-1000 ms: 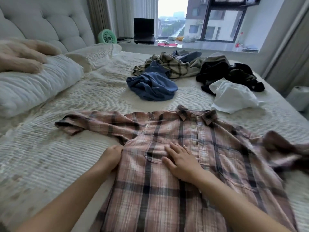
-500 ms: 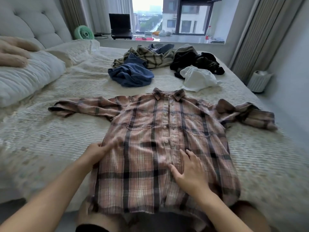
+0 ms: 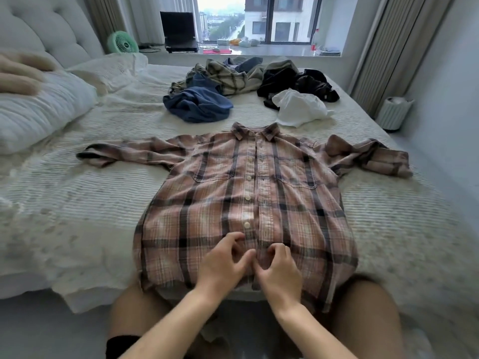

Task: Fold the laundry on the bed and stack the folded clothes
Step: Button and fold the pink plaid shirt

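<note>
A pink plaid button shirt (image 3: 248,193) lies face up on the bed (image 3: 77,208), both sleeves spread out sideways and its hem hanging over the near edge. My left hand (image 3: 223,263) and my right hand (image 3: 278,268) meet at the button placket near the hem, fingers curled and pinching the fabric there. Farther back lie unfolded clothes: a blue garment (image 3: 199,104), a green plaid shirt (image 3: 228,73), a black garment (image 3: 298,79) and a white garment (image 3: 300,107).
White pillows (image 3: 39,110) sit at the left by the padded headboard (image 3: 49,27). A green fan (image 3: 123,42) and a laptop (image 3: 178,32) stand on the window sill. A small white bin (image 3: 394,112) is on the floor at right. My knees touch the bed's edge.
Both hands slid down the shirt from the chest and side and came together at the lower placket, where they now pinch the cloth. The view backed off and both sleeves show.
</note>
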